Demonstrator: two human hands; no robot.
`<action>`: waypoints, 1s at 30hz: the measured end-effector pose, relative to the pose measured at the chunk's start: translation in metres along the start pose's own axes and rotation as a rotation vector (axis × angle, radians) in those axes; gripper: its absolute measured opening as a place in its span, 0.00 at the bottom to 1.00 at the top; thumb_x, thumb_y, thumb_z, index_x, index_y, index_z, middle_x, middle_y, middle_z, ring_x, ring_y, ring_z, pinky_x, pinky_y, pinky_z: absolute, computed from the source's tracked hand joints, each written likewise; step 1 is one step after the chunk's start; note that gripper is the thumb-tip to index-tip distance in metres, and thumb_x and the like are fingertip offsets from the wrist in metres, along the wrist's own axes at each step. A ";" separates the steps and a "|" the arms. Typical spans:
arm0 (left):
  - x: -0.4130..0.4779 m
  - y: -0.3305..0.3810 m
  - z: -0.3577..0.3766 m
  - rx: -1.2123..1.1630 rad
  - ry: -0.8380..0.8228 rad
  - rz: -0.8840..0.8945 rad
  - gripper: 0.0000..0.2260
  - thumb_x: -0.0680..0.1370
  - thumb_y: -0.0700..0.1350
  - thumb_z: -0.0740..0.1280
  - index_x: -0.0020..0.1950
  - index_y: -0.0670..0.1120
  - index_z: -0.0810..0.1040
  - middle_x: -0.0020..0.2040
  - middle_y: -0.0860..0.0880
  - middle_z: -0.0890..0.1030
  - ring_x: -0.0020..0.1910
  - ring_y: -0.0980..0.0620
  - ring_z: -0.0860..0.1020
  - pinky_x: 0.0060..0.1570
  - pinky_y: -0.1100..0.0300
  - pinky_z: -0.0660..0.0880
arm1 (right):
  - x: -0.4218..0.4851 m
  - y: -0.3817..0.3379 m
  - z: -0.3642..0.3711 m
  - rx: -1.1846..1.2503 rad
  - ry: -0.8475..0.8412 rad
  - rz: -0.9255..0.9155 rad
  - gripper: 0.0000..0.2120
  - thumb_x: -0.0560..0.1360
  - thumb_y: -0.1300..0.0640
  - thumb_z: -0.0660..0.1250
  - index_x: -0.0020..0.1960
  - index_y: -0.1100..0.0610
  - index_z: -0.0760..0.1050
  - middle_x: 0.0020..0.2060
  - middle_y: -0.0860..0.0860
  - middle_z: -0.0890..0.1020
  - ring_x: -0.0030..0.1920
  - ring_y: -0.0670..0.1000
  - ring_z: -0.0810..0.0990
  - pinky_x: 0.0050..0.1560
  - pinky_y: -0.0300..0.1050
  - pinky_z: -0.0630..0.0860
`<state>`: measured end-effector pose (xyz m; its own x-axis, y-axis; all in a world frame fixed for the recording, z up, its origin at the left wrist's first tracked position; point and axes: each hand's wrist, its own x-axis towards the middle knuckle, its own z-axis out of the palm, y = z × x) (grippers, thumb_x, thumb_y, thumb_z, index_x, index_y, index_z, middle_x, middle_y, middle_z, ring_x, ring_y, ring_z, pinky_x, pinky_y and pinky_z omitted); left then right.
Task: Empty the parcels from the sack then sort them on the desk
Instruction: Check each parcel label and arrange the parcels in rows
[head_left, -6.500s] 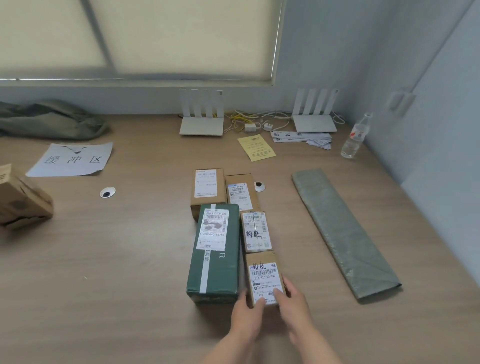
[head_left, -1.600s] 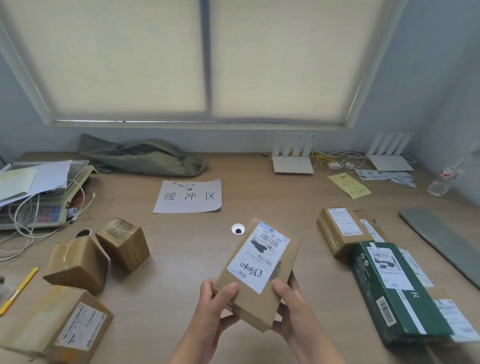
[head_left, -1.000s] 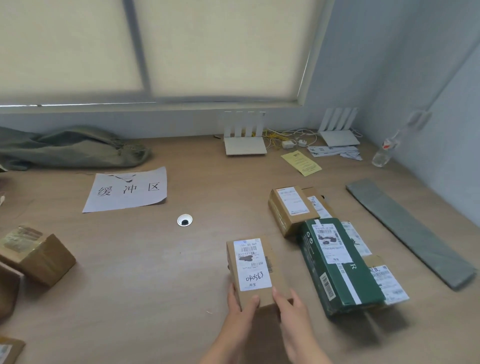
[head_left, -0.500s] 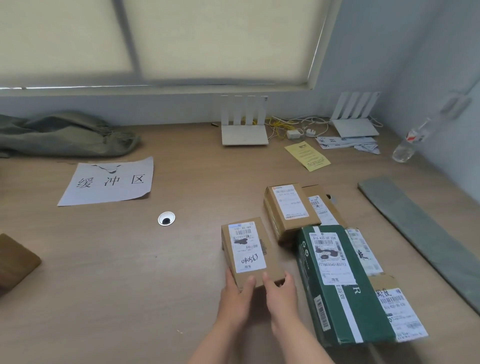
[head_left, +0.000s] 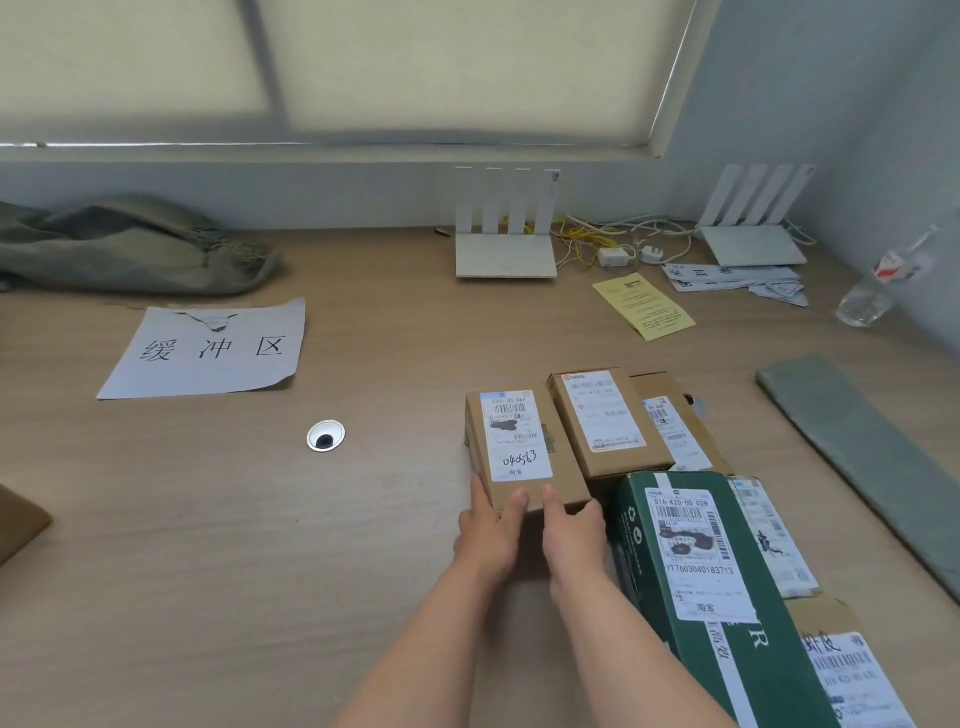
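A brown parcel (head_left: 519, 441) with a white label marked 040563 lies flat on the desk (head_left: 260, 545). It sits just left of another brown parcel (head_left: 605, 421). My left hand (head_left: 488, 530) and my right hand (head_left: 571, 535) both hold its near end, thumbs on top. A long green parcel (head_left: 701, 587) lies right of my right hand. More labelled parcels (head_left: 774, 535) lie beyond it, partly hidden. The olive sack (head_left: 130, 244) is crumpled at the back left.
A paper sign (head_left: 208, 348) and a cable grommet (head_left: 325, 435) are on the left half. Two white routers (head_left: 504, 249) with cables, a yellow leaflet (head_left: 644, 306) and a bottle (head_left: 878, 286) line the back. A folded grey-green bag (head_left: 872, 457) lies right. Another carton's corner (head_left: 21, 519) shows at the left edge.
Both hands carried the 040563 parcel over from the left, set it on the desk and slid it forward beside the row of sorted parcels.
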<state>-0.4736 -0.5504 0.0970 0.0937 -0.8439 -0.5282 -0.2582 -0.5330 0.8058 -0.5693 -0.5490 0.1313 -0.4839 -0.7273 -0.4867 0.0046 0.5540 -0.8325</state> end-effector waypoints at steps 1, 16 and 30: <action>0.000 0.001 0.000 0.007 -0.001 -0.009 0.44 0.65 0.76 0.55 0.79 0.62 0.52 0.69 0.45 0.74 0.68 0.39 0.73 0.71 0.42 0.68 | 0.001 0.000 0.000 0.002 0.003 0.007 0.29 0.80 0.52 0.67 0.75 0.64 0.63 0.69 0.60 0.75 0.68 0.60 0.75 0.70 0.54 0.71; -0.062 0.009 -0.048 -0.131 -0.079 -0.035 0.41 0.77 0.65 0.64 0.82 0.56 0.44 0.80 0.44 0.59 0.79 0.46 0.61 0.76 0.49 0.61 | -0.058 -0.003 0.004 0.158 0.151 -0.017 0.33 0.81 0.54 0.64 0.81 0.56 0.54 0.78 0.57 0.64 0.76 0.57 0.66 0.73 0.51 0.65; -0.192 -0.042 -0.270 -0.333 0.124 0.162 0.13 0.80 0.44 0.68 0.61 0.61 0.77 0.60 0.57 0.81 0.58 0.67 0.78 0.54 0.67 0.72 | -0.280 -0.021 0.101 0.372 -0.551 0.050 0.13 0.82 0.54 0.63 0.63 0.48 0.79 0.60 0.49 0.84 0.63 0.53 0.80 0.62 0.53 0.76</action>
<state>-0.2214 -0.3823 0.2365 0.1979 -0.9089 -0.3670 0.0449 -0.3656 0.9297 -0.3458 -0.3983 0.2583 0.0426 -0.8596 -0.5091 0.3646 0.4878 -0.7932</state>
